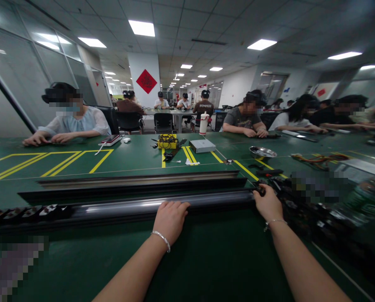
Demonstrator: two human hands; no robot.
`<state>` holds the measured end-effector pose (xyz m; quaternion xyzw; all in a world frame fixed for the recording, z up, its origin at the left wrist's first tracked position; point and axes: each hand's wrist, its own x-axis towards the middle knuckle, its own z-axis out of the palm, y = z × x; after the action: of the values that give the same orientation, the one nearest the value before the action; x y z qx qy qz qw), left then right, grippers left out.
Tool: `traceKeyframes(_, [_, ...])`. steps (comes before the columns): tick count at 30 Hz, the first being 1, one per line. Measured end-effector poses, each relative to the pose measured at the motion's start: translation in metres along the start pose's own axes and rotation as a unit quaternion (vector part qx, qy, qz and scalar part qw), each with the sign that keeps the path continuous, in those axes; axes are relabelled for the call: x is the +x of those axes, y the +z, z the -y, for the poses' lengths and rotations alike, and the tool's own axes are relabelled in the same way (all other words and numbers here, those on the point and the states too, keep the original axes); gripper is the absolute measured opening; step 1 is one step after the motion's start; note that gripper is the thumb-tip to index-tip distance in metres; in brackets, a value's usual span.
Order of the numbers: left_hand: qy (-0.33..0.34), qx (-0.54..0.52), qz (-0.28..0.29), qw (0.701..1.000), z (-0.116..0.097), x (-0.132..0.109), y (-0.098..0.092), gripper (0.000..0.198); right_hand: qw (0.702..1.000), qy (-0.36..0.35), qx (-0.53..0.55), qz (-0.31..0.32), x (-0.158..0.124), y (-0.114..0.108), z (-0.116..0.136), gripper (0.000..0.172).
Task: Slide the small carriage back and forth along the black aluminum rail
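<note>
A long, glossy black rail [118, 208] lies across the green table in front of me. My left hand [171, 220] is closed over its near edge, around the middle, with the fingers curled on top. At the rail's right end, my right hand [269, 204] pinches a small black part [261, 191] between thumb and fingers; its exact kind is hard to make out. Several black blocks with brownish tops [25, 213] sit in a row on the rail's left end. Just behind it lie two more long, dark channel strips [137, 183], apart from my hands.
To my right is a dark pile of small black parts [303, 214], near a green-labelled bottle [368, 197]. Farther back stand a metal bowl [263, 152], a grey box [202, 146] and a yellow bin with cables [167, 142]. Co-workers sit across the table.
</note>
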<state>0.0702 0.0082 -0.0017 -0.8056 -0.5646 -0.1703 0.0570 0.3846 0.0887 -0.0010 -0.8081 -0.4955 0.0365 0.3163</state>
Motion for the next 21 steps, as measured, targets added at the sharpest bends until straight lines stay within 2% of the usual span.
traceKeyframes(7, [-0.006, 0.002, 0.008, 1.000, -0.0011, 0.0001, -0.0011, 0.026, 0.999, -0.014, 0.012, -0.031, -0.0010, 0.0002, -0.0020, 0.046])
traceKeyframes(21, [0.002, 0.008, -0.006, 1.000, 0.0002, -0.0004, 0.0002, 0.025, 1.000, -0.016, -0.001, -0.024, -0.0011, -0.0013, -0.0015, 0.042])
